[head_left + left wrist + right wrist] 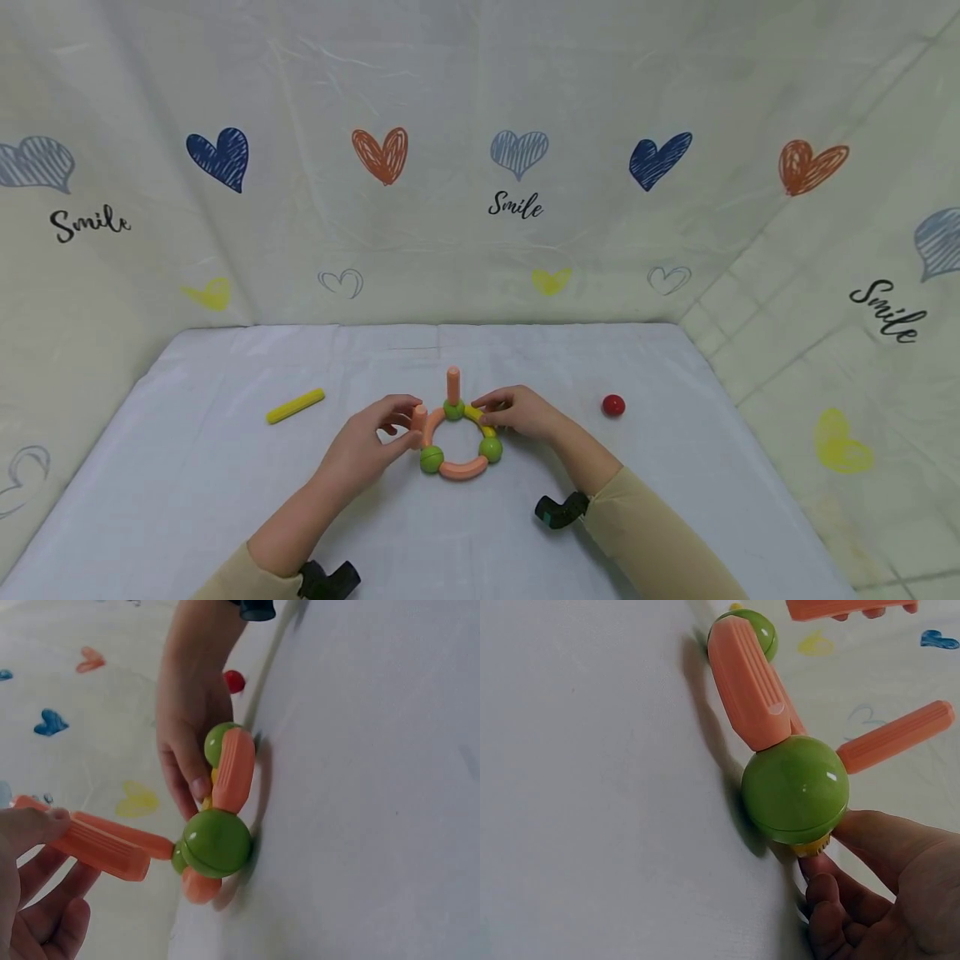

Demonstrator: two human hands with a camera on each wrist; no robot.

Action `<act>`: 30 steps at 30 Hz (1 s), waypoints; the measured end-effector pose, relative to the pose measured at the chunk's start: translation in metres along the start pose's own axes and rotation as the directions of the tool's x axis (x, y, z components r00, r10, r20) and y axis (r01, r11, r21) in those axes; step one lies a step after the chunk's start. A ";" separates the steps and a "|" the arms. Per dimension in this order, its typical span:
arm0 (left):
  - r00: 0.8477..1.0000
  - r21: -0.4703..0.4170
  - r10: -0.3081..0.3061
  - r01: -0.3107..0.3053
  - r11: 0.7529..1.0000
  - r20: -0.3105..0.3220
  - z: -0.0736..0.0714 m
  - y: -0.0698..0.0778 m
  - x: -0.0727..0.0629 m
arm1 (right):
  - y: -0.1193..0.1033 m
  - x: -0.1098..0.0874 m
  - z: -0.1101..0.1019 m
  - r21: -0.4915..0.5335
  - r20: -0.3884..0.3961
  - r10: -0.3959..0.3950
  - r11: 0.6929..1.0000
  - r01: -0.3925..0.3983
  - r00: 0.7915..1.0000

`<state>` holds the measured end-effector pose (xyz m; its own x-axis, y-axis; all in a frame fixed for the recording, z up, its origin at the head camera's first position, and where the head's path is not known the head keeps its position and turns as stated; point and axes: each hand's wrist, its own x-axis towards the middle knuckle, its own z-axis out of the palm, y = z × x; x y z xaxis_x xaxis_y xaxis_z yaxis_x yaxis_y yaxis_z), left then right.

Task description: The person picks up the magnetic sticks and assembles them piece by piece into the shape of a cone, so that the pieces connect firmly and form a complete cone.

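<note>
A ring of green balls joined by curved orange rods and one curved yellow rod [481,417] lies on the white table. From the far green ball [453,409] an orange straight rod [453,386] stands upright. My left hand [372,432] pinches a second orange rod [105,851] between thumb and fingers, above the table beside the near left green ball [217,843]. On the other side, my right hand [525,412] pinches the yellow rod. In the right wrist view the near right green ball [795,789] partly hides that yellow rod.
A yellow straight rod [296,406] lies on the table to the left. To the right is a red ball [613,406]. Behind the table hangs a pale sheet [450,233] printed with hearts and words.
</note>
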<state>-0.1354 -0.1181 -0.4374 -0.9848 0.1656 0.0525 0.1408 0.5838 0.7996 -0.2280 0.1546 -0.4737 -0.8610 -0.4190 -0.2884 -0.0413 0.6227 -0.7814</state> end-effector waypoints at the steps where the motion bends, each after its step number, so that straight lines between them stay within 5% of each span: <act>1: 1.000 -0.018 0.006 -0.006 1.000 0.003 0.002 0.001 0.000 | 0.000 0.000 0.000 0.004 0.002 -0.005 1.000 0.005 1.000; 30: 0.999 -0.045 0.024 -0.023 0.999 0.025 0.017 0.003 -0.004 | 0.002 -0.001 0.001 0.026 0.004 -0.035 0.999 0.035 0.999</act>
<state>-0.1289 -0.1039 -0.4457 -0.9783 0.1991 0.0569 0.1586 0.5436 0.8242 -0.2269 0.1557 -0.4751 -0.8568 -0.4433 -0.2636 -0.0577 0.5903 -0.8051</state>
